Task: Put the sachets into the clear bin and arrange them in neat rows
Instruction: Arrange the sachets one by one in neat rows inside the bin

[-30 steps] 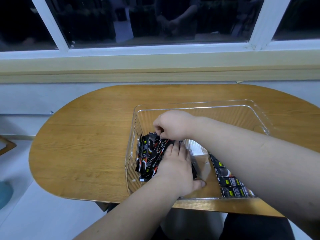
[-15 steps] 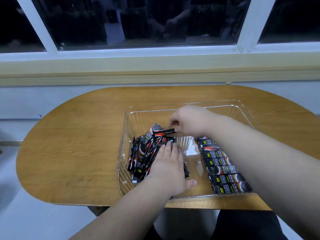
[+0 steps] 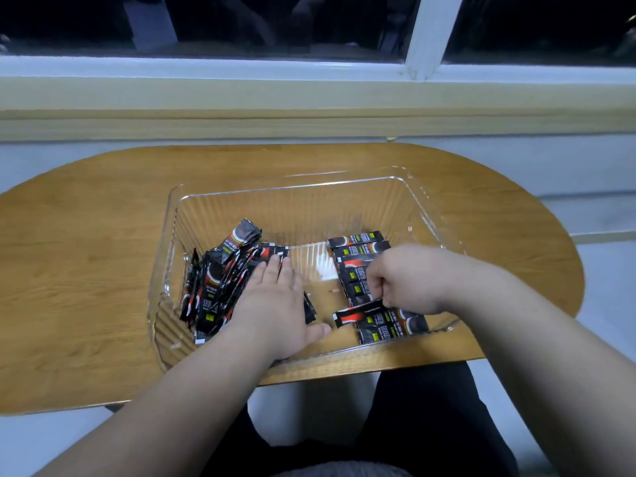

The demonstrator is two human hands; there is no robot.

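our left hand (image 3: 275, 304) lies flat, fingers straight, on the loose heap of sachets (image 3: 220, 280) at the left of the clear bin (image 3: 292, 208). our right hand (image 3: 402, 280) pinches one sachet (image 3: 358, 312) just above the neat row (image 3: 358, 239) along the bin's right side. the bin sits on a wooden table (image 3: 86, 242) under a window (image 3: 275, 22).

The wooden surface (image 3: 86, 270) in front of me is oval with rounded ends, its far side close to the wall below the window. The clear bin (image 3: 292, 215) stands directly on it, close to the edge nearest me.
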